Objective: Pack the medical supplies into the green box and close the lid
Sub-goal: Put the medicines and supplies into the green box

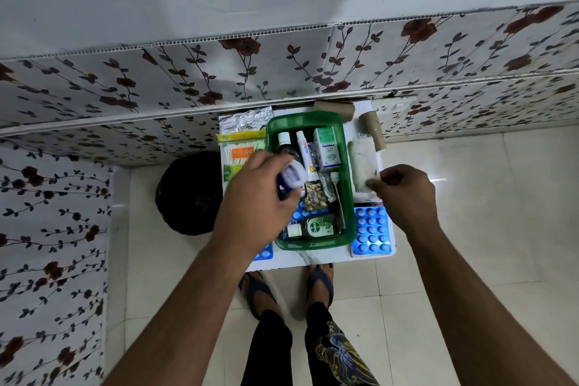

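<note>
The green box (pixel 350 197) stands open on a small white table (pixel 300 260). Inside lie a Dettol bottle (pixel 315 227), an Optibex carton (pixel 327 149), a white tube (pixel 303 147), a small clear bottle (pixel 284 142) and a strip of brown capsules (pixel 316 196). My left hand (pixel 257 197) hovers over the box's left side, shut on a small blue and white item (pixel 291 177). My right hand (pixel 407 194) is at the box's right, fingers pinching the near end of a white gauze roll (pixel 362 166) that lies on the table.
A blue tablet blister sheet (pixel 372 230) lies right of the box, another (pixel 263 252) peeks out at its left. A cotton bud pack (pixel 238 153) and a foil strip (pixel 244 121) lie left, two cardboard tubes (pixel 371 130) behind. A dark round object (pixel 188 194) sits on the floor.
</note>
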The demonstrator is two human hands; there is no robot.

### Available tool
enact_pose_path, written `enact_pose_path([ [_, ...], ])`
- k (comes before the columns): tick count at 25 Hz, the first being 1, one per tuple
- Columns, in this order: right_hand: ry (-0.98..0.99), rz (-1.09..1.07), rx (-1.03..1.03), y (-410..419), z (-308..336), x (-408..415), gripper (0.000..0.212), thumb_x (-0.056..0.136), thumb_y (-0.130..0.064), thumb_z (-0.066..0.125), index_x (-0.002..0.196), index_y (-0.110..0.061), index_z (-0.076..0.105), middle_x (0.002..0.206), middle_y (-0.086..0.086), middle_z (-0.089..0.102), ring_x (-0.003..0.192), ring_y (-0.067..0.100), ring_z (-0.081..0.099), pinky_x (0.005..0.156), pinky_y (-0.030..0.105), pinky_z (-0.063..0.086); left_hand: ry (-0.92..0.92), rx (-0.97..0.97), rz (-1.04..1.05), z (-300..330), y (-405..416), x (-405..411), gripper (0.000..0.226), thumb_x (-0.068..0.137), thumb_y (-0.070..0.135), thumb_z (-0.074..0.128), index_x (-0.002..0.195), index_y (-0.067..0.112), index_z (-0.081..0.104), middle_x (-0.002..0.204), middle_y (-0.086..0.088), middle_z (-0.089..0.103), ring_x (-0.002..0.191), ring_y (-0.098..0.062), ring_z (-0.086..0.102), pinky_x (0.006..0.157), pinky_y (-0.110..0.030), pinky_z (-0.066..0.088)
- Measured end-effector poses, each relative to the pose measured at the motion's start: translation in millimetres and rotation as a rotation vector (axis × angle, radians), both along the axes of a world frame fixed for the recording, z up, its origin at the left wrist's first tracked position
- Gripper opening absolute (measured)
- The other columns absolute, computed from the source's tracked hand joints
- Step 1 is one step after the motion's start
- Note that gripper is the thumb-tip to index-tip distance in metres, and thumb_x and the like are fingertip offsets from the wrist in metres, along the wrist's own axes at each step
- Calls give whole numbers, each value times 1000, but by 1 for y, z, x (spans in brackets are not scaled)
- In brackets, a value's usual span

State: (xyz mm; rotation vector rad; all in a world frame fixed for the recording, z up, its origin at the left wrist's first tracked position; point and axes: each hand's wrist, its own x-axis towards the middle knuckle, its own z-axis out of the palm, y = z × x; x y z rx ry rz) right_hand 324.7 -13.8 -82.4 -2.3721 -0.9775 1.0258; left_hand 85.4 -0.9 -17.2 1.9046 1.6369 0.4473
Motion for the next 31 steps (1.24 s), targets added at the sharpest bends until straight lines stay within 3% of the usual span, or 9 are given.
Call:
enact_pose_path([
  [3,27,-39,70,-1,21,4,18,75,-26,80,83,-17,66,74,-5,68,76,20,65,66,28,45,202,-151,-162,-29,15,36,42,79,17,71,120,13,63,115,-5,58,97,-25,61,82,-34,51],
  [8,111,-90,120,4,40,2,17,75,-26,80,78,-20,64,75,2,72,72,23,71,71,39,59,207,-240,-234,-60,15,51,44,76,17,75,118,11,63,113,-8,58,100,-31,62,79,-37,52],
  [11,184,-98,120,7,48,-16,17,76,-21,80,76,-19,64,74,3,72,64,18,72,70,41,61,131,-163,-136,-44,17,33,46,80,20,73,125,15,60,115,-3,59,93,-22,63,80,-28,49],
  [14,148,15,56,11,46,-52,16,76,-26,80,81,-19,67,79,0,73,74,18,71,73,33,58,24,-62,64,-27,18,-7,28,85,21,68,114,18,66,101,4,59,74,-8,59,68,-18,43],
  [16,163,75,20,20,37,-79,16,77,-29,79,84,-20,68,83,1,73,79,19,70,76,31,56,-22,-60,197,-30,18,-34,22,85,17,67,106,17,68,99,3,63,70,-2,57,67,-18,44],
  [20,146,140,-7,43,12,-111,16,81,-28,76,85,-14,72,74,1,69,74,19,67,70,28,53,20,-169,245,-56,9,-62,19,84,16,67,103,17,69,99,1,64,70,-3,58,64,-16,40],
  [27,-17,320,-12,49,-3,-122,23,85,-31,70,95,-11,76,85,9,76,79,26,71,72,28,54,4,-222,225,-83,3,-77,22,84,16,66,106,18,68,98,5,62,70,-4,60,70,-23,44],
  [29,-84,291,103,45,16,-108,24,85,-30,68,101,-13,75,91,7,77,82,23,71,74,23,51,6,-247,238,-84,-2,-79,22,83,16,68,105,19,68,96,4,62,71,-5,60,72,-26,47],
  [31,-182,180,280,42,40,-82,17,87,-24,64,96,-14,75,86,0,75,74,15,66,65,14,42,45,-308,263,-86,-12,-83,25,80,21,72,105,21,66,94,3,60,75,-11,60,70,-27,46],
])
